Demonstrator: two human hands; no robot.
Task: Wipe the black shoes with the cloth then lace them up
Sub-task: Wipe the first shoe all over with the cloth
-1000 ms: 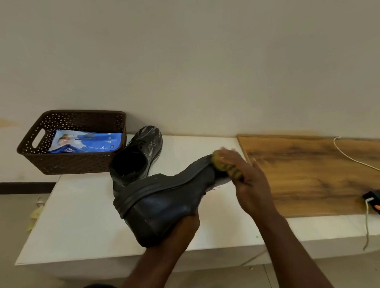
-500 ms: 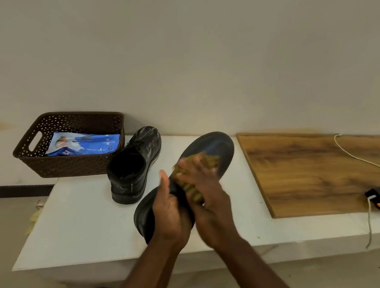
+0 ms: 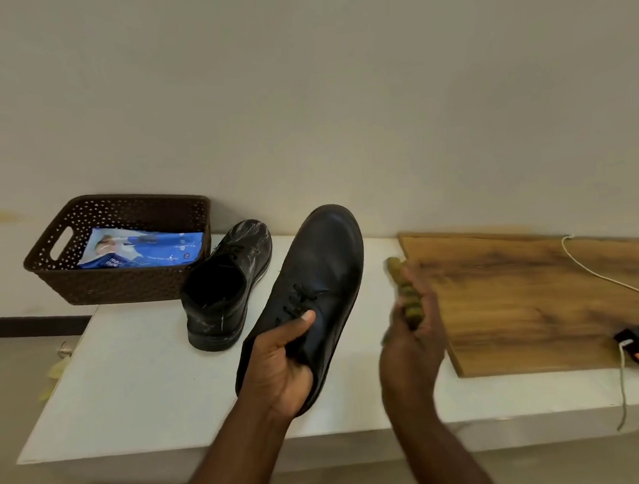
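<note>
The left hand [image 3: 280,367] grips the raised shoe [image 3: 313,290] by its heel end, thumb on the laces, upper turned to the camera. Half a second ago the right hand [image 3: 410,344] was rubbing that shoe; now it has pulled off to the right, blurred, clutching the bunched green cloth [image 3: 407,296] just clear of the leather. This shoe looks clean, so wiping probably passes to the second shoe [image 3: 223,289], streaked whitish, standing on the worktop [image 3: 132,384] beside the basket [image 3: 122,280].
</note>
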